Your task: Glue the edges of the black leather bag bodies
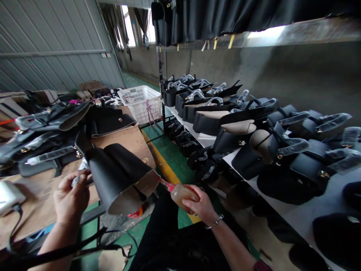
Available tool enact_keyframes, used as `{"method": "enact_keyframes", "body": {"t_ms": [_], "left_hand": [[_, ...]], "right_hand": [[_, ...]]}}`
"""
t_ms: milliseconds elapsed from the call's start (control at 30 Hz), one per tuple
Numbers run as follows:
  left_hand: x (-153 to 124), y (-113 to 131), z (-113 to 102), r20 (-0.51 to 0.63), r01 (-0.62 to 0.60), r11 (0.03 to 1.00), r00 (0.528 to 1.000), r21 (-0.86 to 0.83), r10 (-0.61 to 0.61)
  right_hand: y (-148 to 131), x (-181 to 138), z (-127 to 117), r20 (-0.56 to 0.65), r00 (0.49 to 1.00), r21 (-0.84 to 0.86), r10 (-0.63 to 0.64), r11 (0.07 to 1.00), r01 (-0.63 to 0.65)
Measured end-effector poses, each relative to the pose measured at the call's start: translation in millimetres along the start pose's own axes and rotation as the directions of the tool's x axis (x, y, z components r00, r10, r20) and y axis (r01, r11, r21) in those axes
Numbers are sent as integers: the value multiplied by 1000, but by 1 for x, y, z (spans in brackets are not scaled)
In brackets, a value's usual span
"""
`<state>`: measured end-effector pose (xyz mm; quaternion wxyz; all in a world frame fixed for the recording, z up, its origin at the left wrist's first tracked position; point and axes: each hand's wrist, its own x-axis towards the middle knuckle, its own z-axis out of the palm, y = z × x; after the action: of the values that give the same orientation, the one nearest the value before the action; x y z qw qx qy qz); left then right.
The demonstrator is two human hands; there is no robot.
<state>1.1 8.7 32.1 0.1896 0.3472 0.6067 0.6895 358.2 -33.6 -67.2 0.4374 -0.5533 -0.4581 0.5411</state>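
My right hand [197, 203] is closed around a squeeze bottle [183, 195] of amber-brown contents with a red nozzle. The nozzle tip meets the edge of a black handbag [113, 173], at its open end. That handbag lies tilted at the front edge of the workbench, its beige inside facing me. My left hand [72, 197] is closed at the bag's left side, with clear plastic wrap showing at its fingers; it appears to grip the bag by its wrapped handle. The fingers partly hide that handle.
More black bags [53, 124] are heaped on the cardboard-topped workbench [113, 141]. A white plastic basket [143, 103] stands beyond it. On the right, a rack [208, 141] carries rows of black handbags with wrapped handles. A white device [9, 197] with a cable sits at left.
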Motion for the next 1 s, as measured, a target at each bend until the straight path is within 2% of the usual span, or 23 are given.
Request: {"method": "enact_keyframes", "body": {"t_ms": [100,233,400,600,833,1000], "left_hand": [[1,-2,6,67,-52,998,996,-41,54],[5,-8,8,122,-63,997,990,-47,69],[6,-8,7,124,-76,995,989,-60,83],[3,-5,10,134,-139,988,980,-63,147],[3,-2,14,128,-125,992,984,-27,127],[5,-6,13,155,-139,987,976,-81,150]], "right_hand": [[6,-4,-1,10,1000,-4,-17,1000,17],[18,-12,2,53,999,8,8,1000,-9],[27,-14,14,69,998,-17,6,1000,-5],[32,-6,23,106,992,-76,-64,994,73],[35,-13,26,160,983,-160,-91,980,116],[38,-10,28,80,990,-127,-116,984,126]]}}
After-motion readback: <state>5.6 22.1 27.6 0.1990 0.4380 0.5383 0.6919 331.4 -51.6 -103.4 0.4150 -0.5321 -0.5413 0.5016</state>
